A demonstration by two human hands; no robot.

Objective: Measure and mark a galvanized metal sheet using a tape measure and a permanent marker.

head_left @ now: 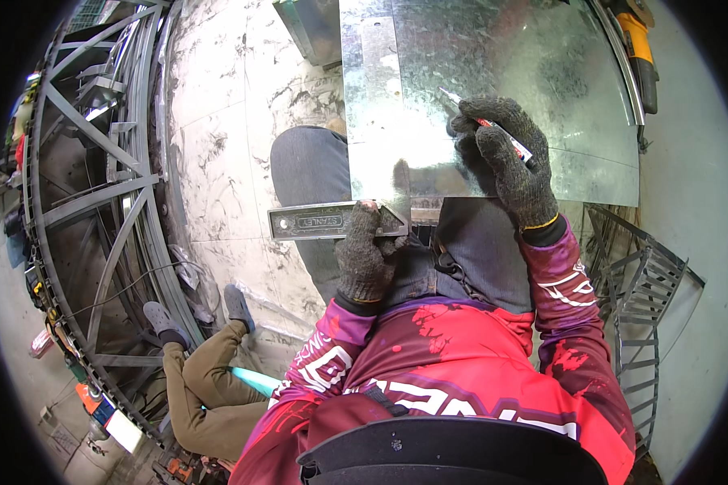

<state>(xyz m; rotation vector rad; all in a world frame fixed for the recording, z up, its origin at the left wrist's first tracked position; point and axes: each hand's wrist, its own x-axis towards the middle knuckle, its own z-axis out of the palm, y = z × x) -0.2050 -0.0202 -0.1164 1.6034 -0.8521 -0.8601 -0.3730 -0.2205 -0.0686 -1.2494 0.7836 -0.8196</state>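
Observation:
A shiny galvanized metal sheet (582, 105) lies in front of me, its near edge over my thighs. My right hand (514, 158), in a dark knit glove, grips a white marker pen (505, 133) with red and black parts. The pen's tip points to the far left, over or on the sheet; contact is unclear. Gloved in the same way, my left hand (366, 259) is closed on the dark handle of a square (307, 221) at the sheet's near left edge. A pale strip runs up the sheet from there, but I cannot tell whether it is the square's blade.
A yellow and black angle grinder (639, 52) is beyond the sheet's right edge. Grey steel framework (97, 202) stands along the left. Another person's legs (210, 380) extend at lower left. A slatted metal frame (643, 299) is at right, and a metal box-like piece (314, 32) at the far side.

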